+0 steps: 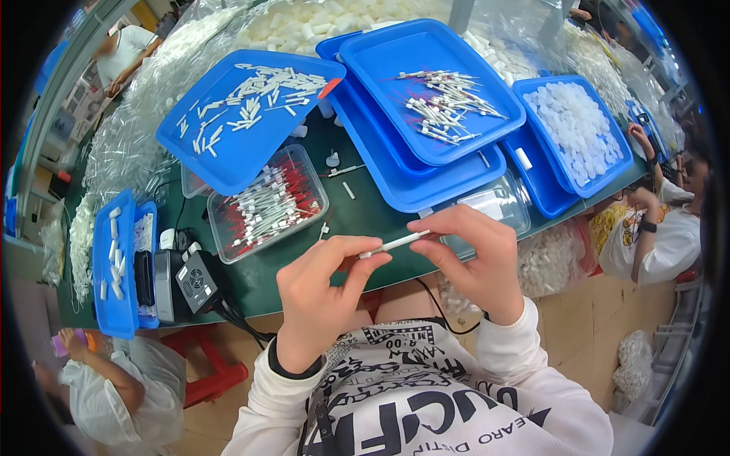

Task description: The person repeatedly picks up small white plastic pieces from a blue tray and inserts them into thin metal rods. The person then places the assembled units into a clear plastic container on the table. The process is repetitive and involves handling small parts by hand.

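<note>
A thin white tube (404, 241) lies nearly level between my two hands, in front of my chest. My left hand (319, 285) pinches its left end, where a small white piece shows at the fingertips. The right end is gripped between thumb and forefinger of my right hand (479, 258). Just beyond my left hand stands a clear plastic box (277, 245) with many white parts on red wires. A loose white tube (348, 190) and a small wired part (325, 229) lie on the green tabletop (372, 216).
Blue trays surround the work spot: one with short white tubes (228, 171), a stacked one with wired sticks (380, 91), one with translucent white caps (620, 163). A dark boxy device (199, 283) with cables stands left. Other people sit at both sides; one stands at far left.
</note>
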Available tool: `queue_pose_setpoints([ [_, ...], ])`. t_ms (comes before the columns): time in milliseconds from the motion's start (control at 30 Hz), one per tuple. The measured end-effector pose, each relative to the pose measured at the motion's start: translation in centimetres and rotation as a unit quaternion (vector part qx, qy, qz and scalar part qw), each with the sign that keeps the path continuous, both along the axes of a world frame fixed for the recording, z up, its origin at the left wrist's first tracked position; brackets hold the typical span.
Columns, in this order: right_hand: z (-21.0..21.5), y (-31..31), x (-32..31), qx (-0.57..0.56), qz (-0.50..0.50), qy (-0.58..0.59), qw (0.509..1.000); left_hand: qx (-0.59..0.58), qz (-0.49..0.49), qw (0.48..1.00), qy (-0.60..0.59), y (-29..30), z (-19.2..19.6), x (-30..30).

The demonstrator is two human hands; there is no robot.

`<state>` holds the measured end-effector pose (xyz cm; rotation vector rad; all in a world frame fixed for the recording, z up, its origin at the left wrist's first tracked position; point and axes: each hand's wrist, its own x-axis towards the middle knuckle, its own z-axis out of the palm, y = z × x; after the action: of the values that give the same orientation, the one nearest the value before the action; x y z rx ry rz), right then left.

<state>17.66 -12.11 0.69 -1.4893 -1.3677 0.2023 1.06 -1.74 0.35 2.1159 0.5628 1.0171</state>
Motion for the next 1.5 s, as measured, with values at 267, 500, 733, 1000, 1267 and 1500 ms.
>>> queue_pose_setpoints([
  [267, -0.1, 0.4, -0.2, -0.021, 0.015, -0.030, 0.999, -0.018, -0.011, 1.000, 0.008, 0.5, -0.9, 0.3],
  [500, -0.4, 0.4, -0.3, -0.076, 0.057, 0.147, 0.985, 0.034, -0.041, 0.999, 0.009, 0.8, -1.0, -0.1],
  [733, 0.0, 1.2, -0.3, -0.051, 0.072, -0.030, 0.996, 0.093, -0.041, 0.995, -0.001, 1.3, -1.0, -0.4],
  [1000, -0.4, 1.7, -0.8, -0.007, 0.054, -0.080, 0.995, 0.057, -0.044, 0.997, 0.001, 1.5, -1.1, -0.8],
  [1267, 0.1, 1.5, -1.0, -0.052, 0.067, -0.088, 0.993, 0.053, -0.049, 0.997, -0.007, 1.6, -1.2, -1.2],
  [1500, -0.4, 1.6, -1.3, -0.072, 0.098, -0.039, 0.992, 0.109, -0.045, 0.993, -0.006, 1.2, -0.8, -1.4],
])
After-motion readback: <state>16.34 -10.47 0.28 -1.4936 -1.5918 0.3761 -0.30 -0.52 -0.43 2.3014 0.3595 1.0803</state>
